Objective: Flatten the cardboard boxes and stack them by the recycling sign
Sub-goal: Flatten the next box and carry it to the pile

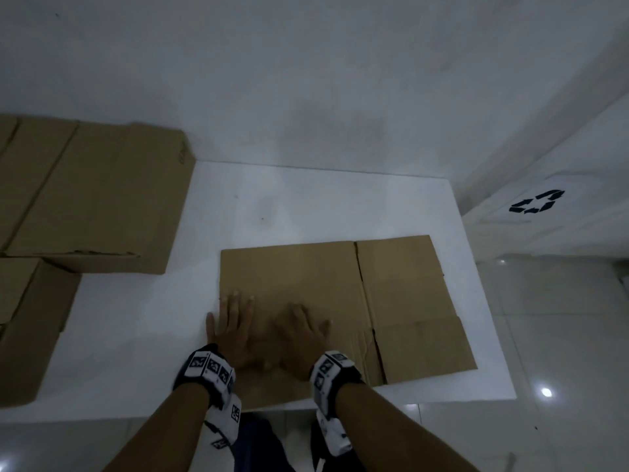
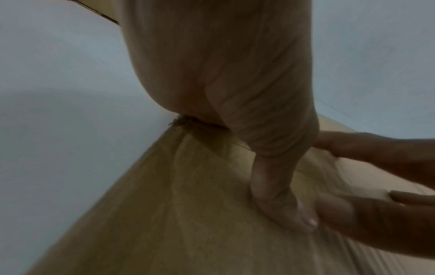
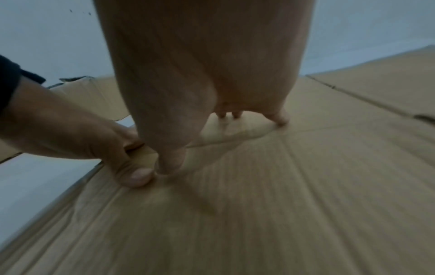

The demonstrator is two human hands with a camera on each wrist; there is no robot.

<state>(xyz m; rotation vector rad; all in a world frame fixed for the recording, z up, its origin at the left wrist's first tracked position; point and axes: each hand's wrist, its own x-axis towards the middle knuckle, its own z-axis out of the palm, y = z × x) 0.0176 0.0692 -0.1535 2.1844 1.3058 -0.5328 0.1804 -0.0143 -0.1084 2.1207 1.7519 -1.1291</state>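
Note:
A flattened brown cardboard box (image 1: 401, 294) lies on the white table (image 1: 143, 321), toward its right side. My left hand (image 1: 231, 325) presses flat on the sheet's near left edge, fingers spread, the little finger over the table. Beside it my right hand (image 1: 301, 330) presses flat on the same sheet, the two thumbs nearly touching. In the left wrist view my left hand (image 2: 277, 201) bears its thumb on the cardboard (image 2: 164, 223). In the right wrist view my right hand (image 3: 235, 115) has its fingertips down on the cardboard (image 3: 294, 204). A black recycling sign (image 1: 537, 201) is at the right.
Two unflattened cardboard boxes stand at the left: a large one (image 1: 92, 195) at the back and a smaller one (image 1: 30, 321) nearer. The recycling sign sits on a white surface beyond the table's right edge. A glossy tiled floor (image 1: 561, 352) lies below at the right.

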